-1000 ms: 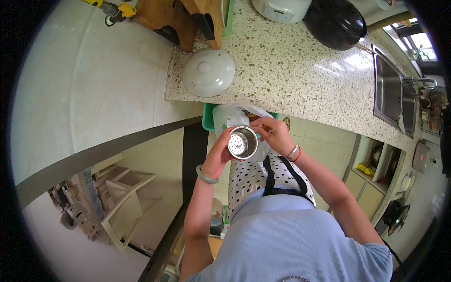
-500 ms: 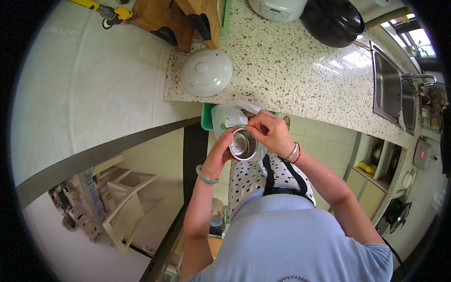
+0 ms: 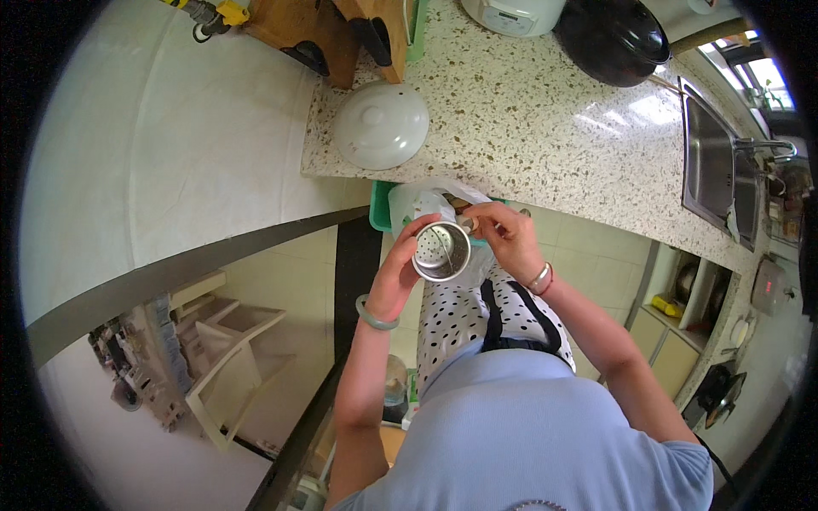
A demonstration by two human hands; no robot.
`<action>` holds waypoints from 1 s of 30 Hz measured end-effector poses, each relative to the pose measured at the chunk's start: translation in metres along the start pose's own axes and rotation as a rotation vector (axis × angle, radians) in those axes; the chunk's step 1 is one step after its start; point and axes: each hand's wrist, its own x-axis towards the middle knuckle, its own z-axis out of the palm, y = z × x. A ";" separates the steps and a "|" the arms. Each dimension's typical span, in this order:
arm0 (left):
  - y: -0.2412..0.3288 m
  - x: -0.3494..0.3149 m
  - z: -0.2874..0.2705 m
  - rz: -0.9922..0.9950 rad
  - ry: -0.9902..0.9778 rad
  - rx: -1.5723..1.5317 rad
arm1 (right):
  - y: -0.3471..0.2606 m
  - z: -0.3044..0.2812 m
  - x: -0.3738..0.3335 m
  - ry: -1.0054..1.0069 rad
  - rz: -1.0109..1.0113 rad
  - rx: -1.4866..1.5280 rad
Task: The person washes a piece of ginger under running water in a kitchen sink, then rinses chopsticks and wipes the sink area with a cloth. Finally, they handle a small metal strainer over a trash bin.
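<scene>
I see the left hand point(image 3: 400, 272) wrapped around a perforated metal strainer cup point(image 3: 441, 251), mouth facing up toward me. Right hand point(image 3: 507, 238) pinches its rim from the right, above the green bin point(image 3: 379, 209) at the table point(image 3: 545, 128) edge.

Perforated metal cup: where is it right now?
In the head view, the perforated metal cup sits centre frame, held in the left hand, just below the speckled counter edge.

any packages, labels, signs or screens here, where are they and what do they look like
Clear plastic bag: lining a green bin under the counter edge, just beyond the hands, crumpled and whitish.
Small wall device with a red-lit display: far right, below the sink, grey and boxy.
The metal perforated strainer cup, held by the left hand with the right hand at its rim, shows no label.
</scene>
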 end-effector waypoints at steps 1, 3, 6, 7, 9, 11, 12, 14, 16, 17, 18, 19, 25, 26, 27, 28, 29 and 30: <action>0.000 0.000 0.001 0.008 0.010 0.009 | -0.009 -0.003 -0.001 0.023 0.027 0.085; 0.000 0.000 0.004 0.022 0.027 0.026 | -0.028 -0.008 -0.007 0.044 -0.049 0.012; -0.001 0.002 0.008 0.065 0.026 0.060 | -0.039 -0.008 -0.015 -0.080 -0.102 -0.046; -0.001 0.003 0.008 0.065 0.022 0.055 | -0.045 -0.007 -0.018 -0.079 -0.073 -0.095; -0.002 0.003 0.009 0.066 0.019 0.044 | -0.061 -0.007 -0.023 -0.079 -0.015 -0.189; 0.001 0.003 0.012 0.073 0.019 0.058 | -0.054 -0.005 -0.020 -0.023 -0.061 -0.262; 0.002 0.003 0.013 0.079 0.020 0.064 | -0.048 -0.004 -0.018 0.013 -0.066 -0.281; -0.001 0.004 0.013 0.067 0.035 0.074 | -0.041 -0.004 -0.016 0.062 -0.174 -0.349; -0.005 0.005 0.013 0.078 0.046 0.033 | -0.039 -0.005 -0.014 0.086 -0.379 -0.443; -0.007 0.005 0.014 0.095 0.049 -0.013 | -0.042 -0.006 -0.017 0.033 -0.359 -0.460; -0.008 0.006 0.014 0.111 0.048 -0.062 | -0.052 -0.009 -0.020 -0.019 -0.337 -0.480; -0.008 0.006 0.015 0.132 0.051 -0.055 | -0.058 -0.010 -0.022 -0.071 -0.316 -0.500; -0.010 0.007 0.019 0.159 0.077 0.009 | -0.059 -0.003 -0.033 -0.323 -0.156 -0.622; -0.009 0.007 0.020 0.164 0.068 0.003 | -0.057 -0.001 -0.034 -0.327 -0.159 -0.625; -0.009 0.007 0.023 0.169 0.058 -0.002 | -0.057 0.000 -0.034 -0.342 -0.146 -0.627; -0.009 0.007 0.024 0.174 0.049 -0.008 | -0.056 0.001 -0.035 -0.356 -0.133 -0.629; -0.010 0.007 0.023 0.170 0.052 -0.009 | -0.055 0.001 -0.035 -0.371 -0.119 -0.631; -0.011 0.008 0.021 0.165 0.055 -0.011 | -0.056 0.002 -0.036 -0.375 -0.128 -0.631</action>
